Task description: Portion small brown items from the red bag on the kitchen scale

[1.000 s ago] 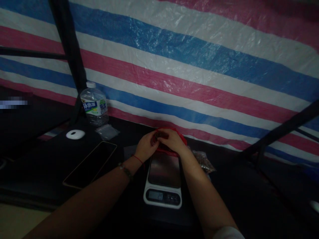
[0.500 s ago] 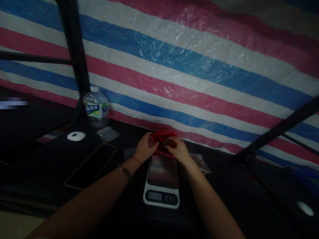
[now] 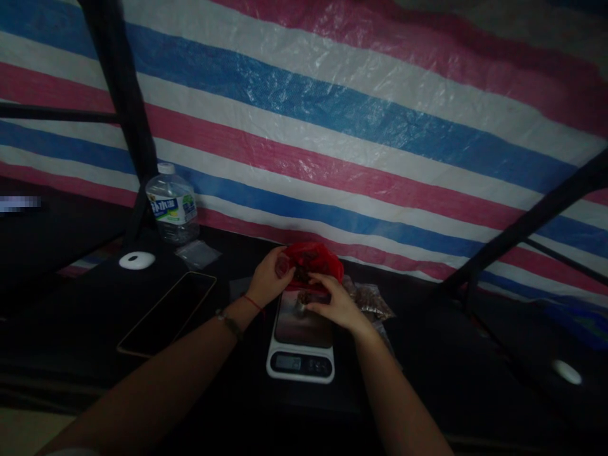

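My left hand (image 3: 270,277) is closed on the left rim of a red plastic bag (image 3: 327,258), holding its mouth open. Dark brown pieces (image 3: 303,273) show inside it. The bag is at the far end of a white digital scale (image 3: 300,373) with a dark, shiny platform. Over that platform, my right hand (image 3: 335,304) has its thumb and fingers curled around a small clump of brown bits (image 3: 303,297), pale on its underside. Whether a small cup holds these bits I cannot tell. The scale's display is lit, but its digits are too blurred to read.
Clear bags of brown bits (image 3: 373,301) lie right of the scale. To the left are a phone (image 3: 166,313), a white oval object (image 3: 137,260), a clear plastic packet (image 3: 198,254) and a large clear bottle (image 3: 171,206). A striped sheet (image 3: 332,158) hangs behind the black table.
My right hand has drawn back from inside the red bag to above the scale platform, bringing the brown clump. The bag's mouth shows wider. The view has shifted slightly.
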